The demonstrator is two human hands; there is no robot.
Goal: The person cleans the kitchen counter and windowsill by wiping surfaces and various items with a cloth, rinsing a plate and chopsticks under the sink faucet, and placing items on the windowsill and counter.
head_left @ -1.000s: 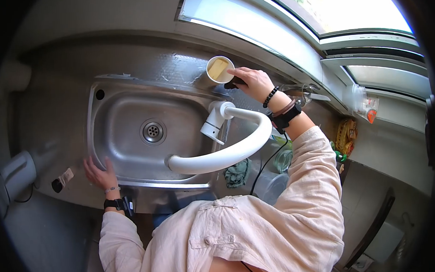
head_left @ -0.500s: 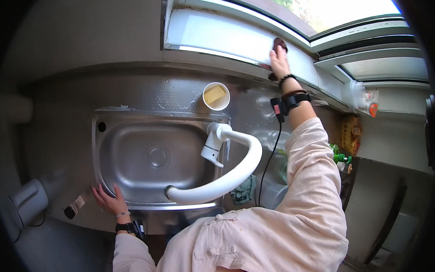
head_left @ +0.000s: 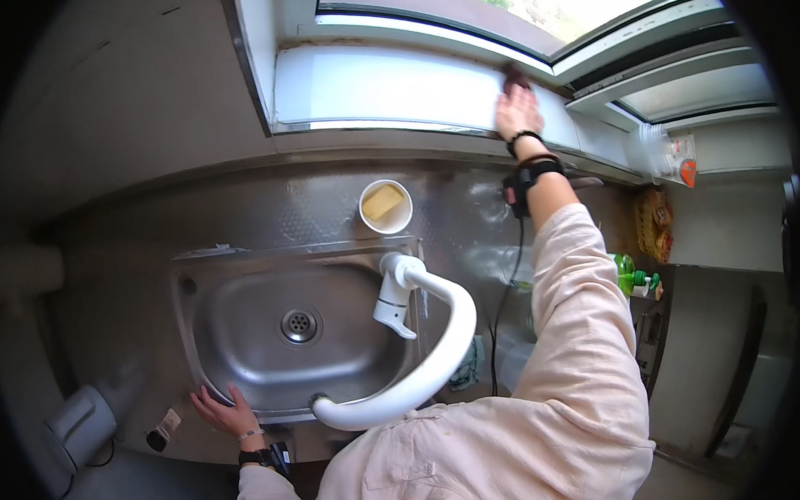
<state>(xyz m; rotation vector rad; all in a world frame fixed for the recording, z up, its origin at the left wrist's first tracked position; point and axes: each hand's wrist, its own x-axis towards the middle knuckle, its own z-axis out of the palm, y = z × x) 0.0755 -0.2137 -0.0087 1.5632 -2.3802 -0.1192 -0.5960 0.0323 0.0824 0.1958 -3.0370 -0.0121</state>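
Stretched out over the white windowsill (head_left: pixel 385 87), my right hand (head_left: pixel 519 114) presses a dark reddish-brown pad or cloth (head_left: pixel 515 77) against it near the window frame. The pad is blurred and partly covered by my fingers, so its exact kind is unclear. My left hand (head_left: pixel 225 412) rests with fingers spread on the front left edge of the steel sink (head_left: pixel 185 346), holding nothing. The white faucet (head_left: pixel 460 336) curves over the sink's right side. Behind the sink stands a white cup (head_left: pixel 408 219) with a yellow sponge (head_left: pixel 382 202) in it.
A black cable (head_left: pixel 499 308) hangs from my right wrist strap. Green bottles (head_left: pixel 630 277) and a yellow basket (head_left: pixel 653 223) stand at the right. A clear plastic container (head_left: pixel 652 149) is at the sill's right end. A grey-white appliance (head_left: pixel 80 424) and small tube (head_left: pixel 166 428) lie left.
The view has shifted, so the sink and sill sit lower in it. My right hand has moved slightly right along the sill with the pad. My left hand stays on the sink edge.
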